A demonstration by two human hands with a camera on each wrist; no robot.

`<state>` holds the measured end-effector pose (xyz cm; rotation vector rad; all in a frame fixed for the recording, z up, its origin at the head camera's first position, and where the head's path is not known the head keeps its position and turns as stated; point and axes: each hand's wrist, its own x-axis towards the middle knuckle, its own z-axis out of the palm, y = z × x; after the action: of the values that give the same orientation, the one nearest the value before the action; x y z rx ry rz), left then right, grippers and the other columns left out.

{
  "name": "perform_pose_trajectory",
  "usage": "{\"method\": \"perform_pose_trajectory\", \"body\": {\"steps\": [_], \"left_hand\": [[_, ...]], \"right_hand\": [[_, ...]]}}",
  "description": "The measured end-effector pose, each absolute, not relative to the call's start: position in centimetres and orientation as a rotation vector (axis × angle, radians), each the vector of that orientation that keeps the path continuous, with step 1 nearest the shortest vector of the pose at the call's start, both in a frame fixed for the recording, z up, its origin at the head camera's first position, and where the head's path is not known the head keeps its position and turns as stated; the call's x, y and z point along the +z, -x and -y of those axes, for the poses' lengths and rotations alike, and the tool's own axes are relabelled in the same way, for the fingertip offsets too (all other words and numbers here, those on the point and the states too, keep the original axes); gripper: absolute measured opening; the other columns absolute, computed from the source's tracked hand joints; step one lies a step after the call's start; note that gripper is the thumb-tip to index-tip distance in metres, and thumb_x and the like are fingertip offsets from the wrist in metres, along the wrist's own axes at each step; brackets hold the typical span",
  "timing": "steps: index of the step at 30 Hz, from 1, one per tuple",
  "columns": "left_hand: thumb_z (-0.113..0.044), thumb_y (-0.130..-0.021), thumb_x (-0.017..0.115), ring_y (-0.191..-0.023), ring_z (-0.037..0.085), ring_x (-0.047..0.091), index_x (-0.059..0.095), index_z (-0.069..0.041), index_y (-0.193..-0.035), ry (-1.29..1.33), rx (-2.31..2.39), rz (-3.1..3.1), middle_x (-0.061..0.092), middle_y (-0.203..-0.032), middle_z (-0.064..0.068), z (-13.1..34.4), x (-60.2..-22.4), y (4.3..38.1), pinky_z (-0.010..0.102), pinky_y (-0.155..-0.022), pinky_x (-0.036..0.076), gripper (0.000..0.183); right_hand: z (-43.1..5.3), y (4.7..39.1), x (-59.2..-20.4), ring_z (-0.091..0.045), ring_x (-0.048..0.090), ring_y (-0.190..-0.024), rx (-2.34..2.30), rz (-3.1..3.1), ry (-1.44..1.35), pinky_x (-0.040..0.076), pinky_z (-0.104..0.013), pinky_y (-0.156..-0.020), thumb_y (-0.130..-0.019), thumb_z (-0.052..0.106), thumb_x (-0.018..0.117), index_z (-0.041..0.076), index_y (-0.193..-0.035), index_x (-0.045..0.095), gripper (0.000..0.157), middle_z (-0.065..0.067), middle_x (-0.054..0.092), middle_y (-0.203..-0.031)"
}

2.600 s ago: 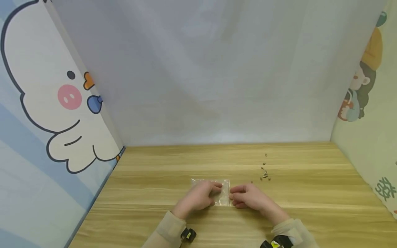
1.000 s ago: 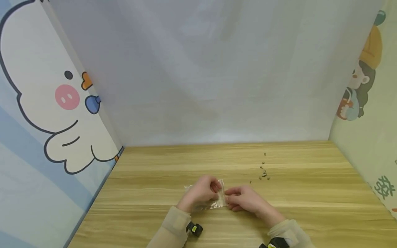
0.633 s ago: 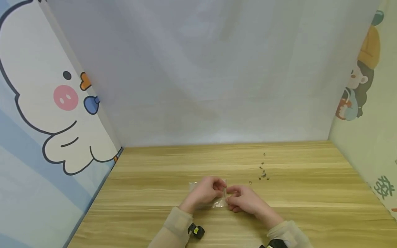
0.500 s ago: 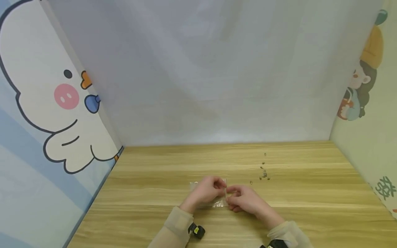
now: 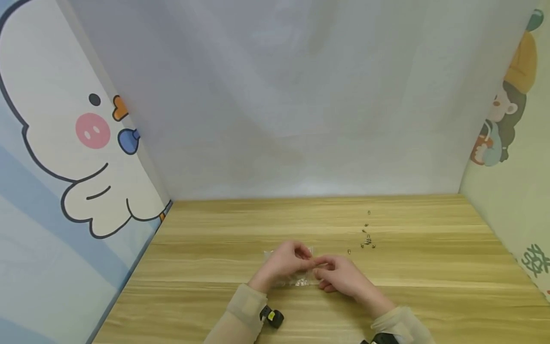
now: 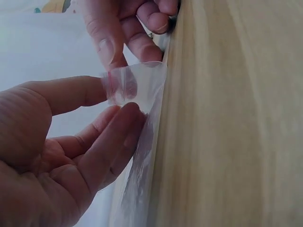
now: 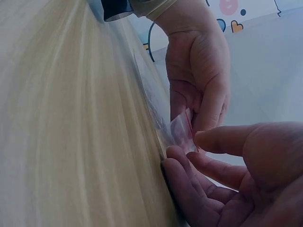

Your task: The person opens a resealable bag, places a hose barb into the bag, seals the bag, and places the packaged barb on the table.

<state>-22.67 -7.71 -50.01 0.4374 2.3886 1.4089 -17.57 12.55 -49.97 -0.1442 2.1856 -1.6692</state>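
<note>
A small clear zip-lock bag [image 5: 302, 282] lies near the front of the wooden table, its mouth end raised between both hands. My left hand [image 5: 285, 260] covers much of it and pinches the mouth near the red zip line, thumb on one side and fingers on the other. From the right, my right hand [image 5: 343, 274] holds the same edge between thumb and index finger. In the left wrist view the bag [image 6: 147, 82] bends up off the tabletop. In the right wrist view the rest of the bag [image 7: 150, 90] trails toward the left hand. The fingertips hide part of the opening.
Several tiny metal pieces [image 5: 367, 240] lie scattered on the table [image 5: 206, 258] beyond the right hand; one metal piece [image 5: 349, 251] sits closer to it. A grey-white curtain [image 5: 275, 119] closes off the back, with printed cartoon panels at both sides.
The bag's mouth was flat at first, then got lifted by the left hand. The left hand has shifted right, so both hands' fingertips now meet at the mouth. The metal pieces stay put.
</note>
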Motion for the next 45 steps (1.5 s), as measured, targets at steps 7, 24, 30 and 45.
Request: {"method": "perform_pose_trajectory", "body": {"steps": [7,24,30,45], "left_hand": [[-0.015,-0.088,0.082,-0.078,0.013,0.064,0.082,-0.009,-0.09,-0.397,1.303,-2.477,0.075,-0.086,-0.002,8.2,-49.7,22.7,0.029,-0.069,0.053,0.007],[-0.008,-0.087,0.083,-0.063,0.007,0.06,0.084,-0.005,-0.082,-0.355,1.467,-2.395,0.073,-0.07,-0.001,7.3,-49.8,22.3,0.021,-0.057,0.05,0.006],[-0.001,-0.089,0.082,-0.064,0.015,0.073,0.082,-0.001,-0.085,-0.236,1.588,-2.219,0.077,-0.076,0.008,6.9,-50.2,21.9,0.029,-0.063,0.063,0.005],[-0.005,-0.097,0.078,-0.066,0.013,0.073,0.08,0.004,-0.094,-0.206,1.615,-2.105,0.077,-0.082,0.011,6.5,-50.5,21.9,0.026,-0.063,0.063,0.01]], "right_hand": [[-12.6,17.4,-50.1,-0.02,0.071,-0.077,-1.638,-2.246,0.178,0.064,-0.039,-0.07,-0.1,0.009,0.071,-0.006,-0.131,0.069,0.034,-0.009,0.075,-0.093],[-12.5,17.7,-50.4,-0.021,0.072,-0.077,-1.667,-2.207,0.147,0.064,-0.038,-0.069,-0.101,0.012,0.073,-0.013,-0.138,0.06,0.047,-0.01,0.074,-0.097],[-12.4,17.9,-50.3,-0.022,0.073,-0.081,-1.636,-2.241,0.124,0.064,-0.038,-0.071,-0.099,0.015,0.076,-0.014,-0.139,0.06,0.052,-0.009,0.077,-0.104],[-12.4,17.8,-50.1,-0.019,0.072,-0.075,-1.588,-2.317,0.158,0.062,-0.031,-0.065,-0.093,0.014,0.082,-0.01,-0.116,0.074,0.034,-0.01,0.079,-0.094]]}}
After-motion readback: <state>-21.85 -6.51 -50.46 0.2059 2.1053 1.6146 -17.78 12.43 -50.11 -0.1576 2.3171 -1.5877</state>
